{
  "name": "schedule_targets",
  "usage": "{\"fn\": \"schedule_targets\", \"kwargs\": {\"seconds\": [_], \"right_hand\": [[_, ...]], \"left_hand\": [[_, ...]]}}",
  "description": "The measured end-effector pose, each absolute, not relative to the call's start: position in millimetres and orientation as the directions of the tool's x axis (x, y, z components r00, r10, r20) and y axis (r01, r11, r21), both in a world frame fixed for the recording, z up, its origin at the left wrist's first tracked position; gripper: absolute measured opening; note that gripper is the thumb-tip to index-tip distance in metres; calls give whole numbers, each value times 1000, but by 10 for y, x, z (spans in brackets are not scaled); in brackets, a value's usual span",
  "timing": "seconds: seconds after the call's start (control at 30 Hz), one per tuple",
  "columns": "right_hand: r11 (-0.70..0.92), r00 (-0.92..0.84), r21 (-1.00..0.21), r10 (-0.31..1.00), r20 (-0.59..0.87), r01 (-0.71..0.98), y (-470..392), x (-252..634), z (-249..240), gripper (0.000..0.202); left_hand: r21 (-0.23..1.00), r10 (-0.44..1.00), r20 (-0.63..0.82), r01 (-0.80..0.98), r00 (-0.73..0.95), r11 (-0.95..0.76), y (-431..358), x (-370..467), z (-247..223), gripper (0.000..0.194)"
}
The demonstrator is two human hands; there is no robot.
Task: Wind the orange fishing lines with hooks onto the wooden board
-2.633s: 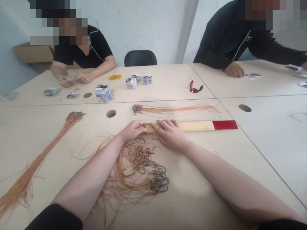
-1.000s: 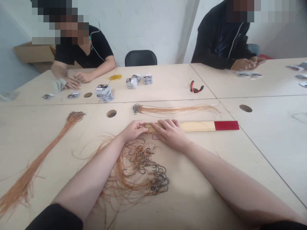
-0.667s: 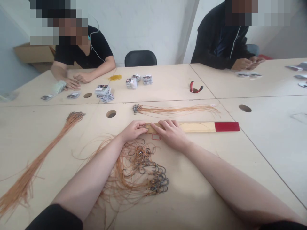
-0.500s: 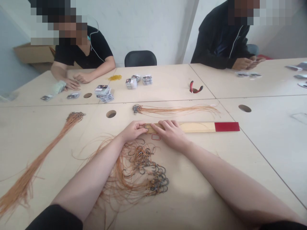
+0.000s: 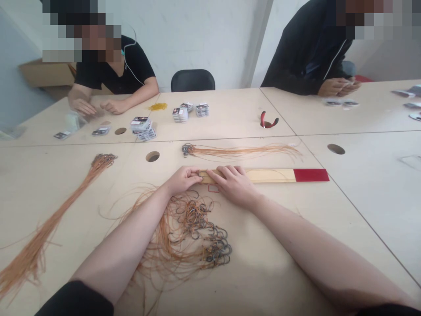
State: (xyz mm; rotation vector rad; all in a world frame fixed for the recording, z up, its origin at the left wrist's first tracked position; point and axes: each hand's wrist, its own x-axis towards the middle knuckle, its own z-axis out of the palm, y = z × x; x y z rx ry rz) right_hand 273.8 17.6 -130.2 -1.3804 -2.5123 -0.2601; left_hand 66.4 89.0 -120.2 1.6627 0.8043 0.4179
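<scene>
A flat wooden strip (image 5: pixel 272 175) with a red right end (image 5: pixel 311 175) lies crosswise in front of me. My left hand (image 5: pixel 183 180) pinches something at the strip's left end, probably a hook, too small to make out. The fingers of my right hand (image 5: pixel 235 182) are spread flat over the strip, pressing on it, with a thin orange line running along the wood. Just below the strip is a small red rectangular outline (image 5: pixel 213 188). Nearer me, a tangled pile of hooks (image 5: pixel 217 248) with orange lines lies partly under my left forearm.
Behind the strip lies a row of hooks with straight lines (image 5: pixel 237 150). A long bundle (image 5: pixel 66 204) stretches at left. Red-handled pliers (image 5: pixel 269 122), stacked packets (image 5: pixel 142 125), table holes (image 5: pixel 152 156) and two people are across the table.
The person at left has shifted a hand and a clear bag; the person at right has leaned and moved their hands slightly. My hands stay in place.
</scene>
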Motion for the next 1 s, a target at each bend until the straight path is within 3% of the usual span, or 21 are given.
{"fn": "schedule_targets", "kwargs": {"seconds": [1.0], "right_hand": [[524,-512,57,795,325,850,154,2743,-1285,44]], "left_hand": [[972,694,-127,227,709,-54,893,651,-1212,19]]}}
